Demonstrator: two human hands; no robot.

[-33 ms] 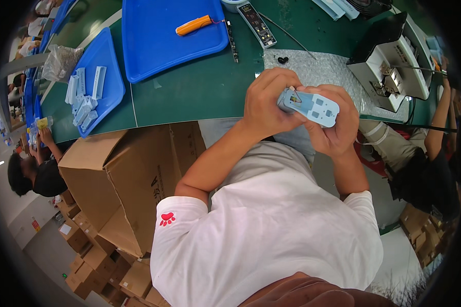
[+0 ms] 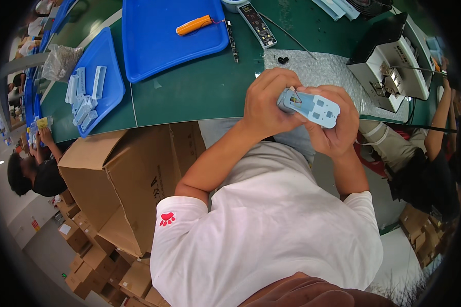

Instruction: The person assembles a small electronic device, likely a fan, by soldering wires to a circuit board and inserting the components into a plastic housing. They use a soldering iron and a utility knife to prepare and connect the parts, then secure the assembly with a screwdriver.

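From the head view, I'm gripping a pale blue plastic housing [image 2: 309,107] between both hands, just above the near edge of the green table [image 2: 200,92]. My left hand [image 2: 268,105] is wrapping tight round its rounded end; my right hand [image 2: 335,130] is cradling the flat end from below, fingers closed on it. It's looking light and stiff, probably a bit slick, so I'm holding it by the edges, clear of the thin wires showing at my left thumb. A blue tray [image 2: 153,46] is lying well beyond my grip.
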